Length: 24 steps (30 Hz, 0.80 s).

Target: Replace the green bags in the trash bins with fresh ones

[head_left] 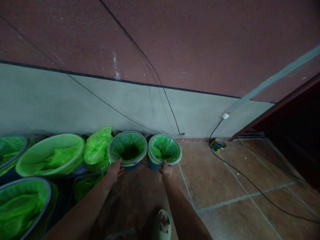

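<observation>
Two small round bins lined with green plastic bags stand side by side on the tiled floor against the wall. My left hand (114,170) grips the near rim of the left bin (128,148), thumb over the edge. My right hand (166,170) is closed on the near rim of the right bin (164,150). Both forearms reach forward from the bottom of the view.
More green-lined bins (51,156) crowd the left side, with a loose green bag (97,146) between them. Black cables (250,181) run across the brown tiles to a wall socket (225,116). A small yellow-green device (217,145) lies by the wall. My sandalled foot (162,225) shows below.
</observation>
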{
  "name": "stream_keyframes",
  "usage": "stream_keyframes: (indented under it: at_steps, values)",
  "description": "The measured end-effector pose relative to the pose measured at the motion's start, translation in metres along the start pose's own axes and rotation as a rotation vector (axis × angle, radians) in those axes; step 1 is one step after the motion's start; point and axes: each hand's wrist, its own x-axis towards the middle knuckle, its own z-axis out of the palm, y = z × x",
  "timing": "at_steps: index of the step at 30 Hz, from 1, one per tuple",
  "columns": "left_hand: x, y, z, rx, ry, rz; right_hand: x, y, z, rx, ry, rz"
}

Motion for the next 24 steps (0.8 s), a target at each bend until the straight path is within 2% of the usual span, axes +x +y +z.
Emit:
stream_keyframes:
  at_steps: [2,4,10,17,24]
  values:
    - [0.009,0.007,0.004,-0.039,-0.031,-0.044,-0.003,-0.004,0.008,0.043,0.085,0.071]
    - [0.017,0.011,0.008,-0.041,-0.028,-0.051,-0.004,-0.009,0.014,0.065,0.118,0.112]
    - [0.032,0.003,0.007,-0.001,0.115,-0.029,0.000,-0.016,0.025,0.082,0.113,0.123]
    - [0.028,-0.005,0.002,0.017,0.198,-0.019,-0.002,-0.008,0.039,0.072,0.124,0.137]
    - [0.029,-0.002,-0.014,0.043,0.223,0.012,0.002,0.002,0.037,0.009,0.059,0.094]
